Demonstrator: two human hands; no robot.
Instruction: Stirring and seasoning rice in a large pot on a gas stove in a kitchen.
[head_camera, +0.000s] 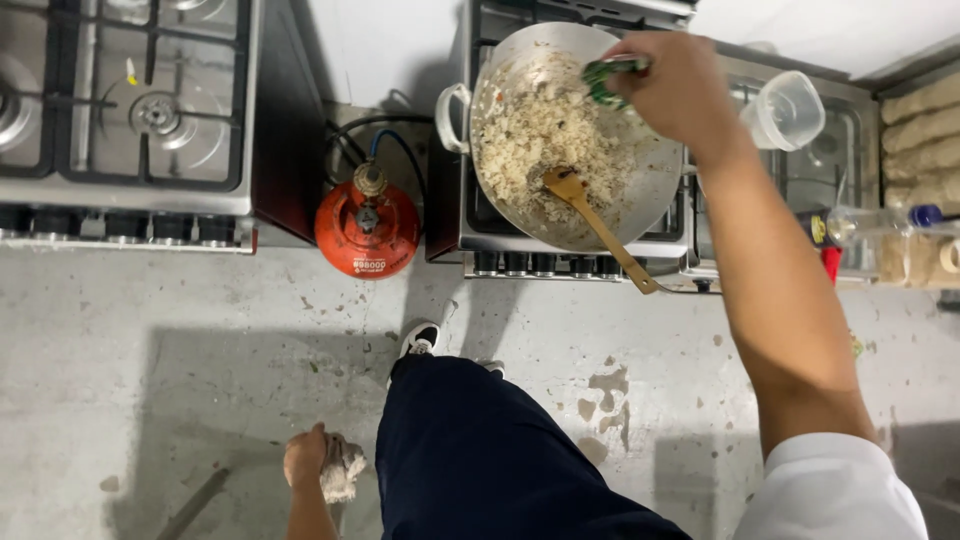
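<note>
steel stove (130, 110) far left, 2 round burners under black grates. left hand (305, 458) low, clenched on a crumpled pale rag (342, 468) over stained grey concrete floor (200, 340). orange gas bottle (367, 228), round, black hose on top. wide metal pan (650, 190) of crumbly rice (540, 130) on a second stove; wooden spoon (595, 225) leans in it, handle over the rim. right hand (675, 85) over the pan, fingers closed on a small green object (605, 75). clear plastic cup (785, 110) just beside.
</note>
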